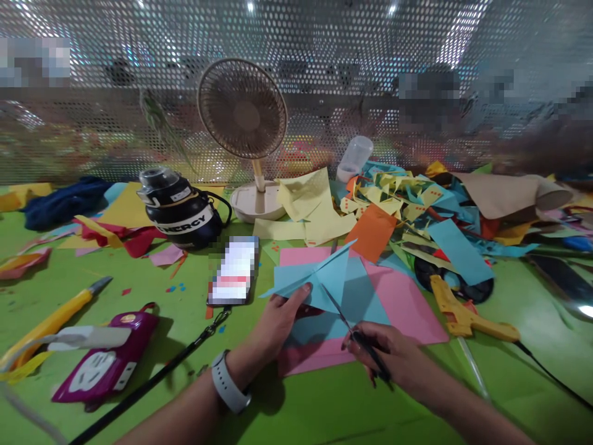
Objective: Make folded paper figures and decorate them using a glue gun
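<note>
My left hand (pixel 282 318) pinches a light blue sheet of paper (pixel 331 281) at its lower left edge, thumb on top. A narrow strip along the sheet's upper side stands partly separated and slants up to the right. In my right hand (pixel 386 352) is a pair of scissors (pixel 365 352) with black handles, fingers wrapped through them. The scissor blades point up and left and meet the blue sheet. Below lie another blue sheet (pixel 370 296) and pink paper (pixel 417 309) on the green table (pixel 185 402).
A lit phone (pixel 235 272), a dark bottle (pixel 180 213) and a fan (pixel 243 111) stand left and behind. Paper scraps (pixel 407 198) heap at the back right. A yellow glue gun (pixel 467 318) lies right; a purple power bank-like case (pixel 109 352) lies left.
</note>
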Available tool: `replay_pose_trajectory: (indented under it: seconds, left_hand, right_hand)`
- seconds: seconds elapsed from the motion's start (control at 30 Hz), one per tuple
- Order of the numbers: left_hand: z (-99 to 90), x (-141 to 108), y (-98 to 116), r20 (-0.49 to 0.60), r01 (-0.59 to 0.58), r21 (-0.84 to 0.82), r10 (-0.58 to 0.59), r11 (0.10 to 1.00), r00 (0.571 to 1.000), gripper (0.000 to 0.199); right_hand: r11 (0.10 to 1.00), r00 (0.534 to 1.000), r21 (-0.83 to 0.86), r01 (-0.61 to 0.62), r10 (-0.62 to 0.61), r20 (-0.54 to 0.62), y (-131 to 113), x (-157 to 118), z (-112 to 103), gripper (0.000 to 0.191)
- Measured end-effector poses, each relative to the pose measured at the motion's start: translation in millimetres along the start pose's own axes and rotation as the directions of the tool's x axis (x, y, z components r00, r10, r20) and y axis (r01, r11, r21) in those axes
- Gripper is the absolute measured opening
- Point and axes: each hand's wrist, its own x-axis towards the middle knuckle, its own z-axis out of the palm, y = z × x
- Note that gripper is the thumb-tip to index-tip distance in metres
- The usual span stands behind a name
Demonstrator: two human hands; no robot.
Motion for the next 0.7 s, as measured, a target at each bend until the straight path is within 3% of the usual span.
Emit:
replay_pose_trajectory:
  seconds: [0.4,0.57,0.7]
  left_hand:
    - [0.7,-1,1,0.091,0.023,-0.056,-0.018,0.998,0.996,0.026]
    - [0.8,-2,2,0.069,0.004,0.004,-0.004,1.0,0.998,0.031]
    - [1.0,1,-2,0.09,-0.005,-0.06,0.01,0.998,0.996,0.033]
  right_hand:
    - [1.0,1.0,0.015,0.021,-0.021,0.008,-9,2,2,0.047]
    - [1.0,1.0,0.005,0.014,-0.014,0.004,-4,2,2,0.045]
    - [1.0,1.0,0.01,0.017,-0.017,0.002,-4,1,2,0.049]
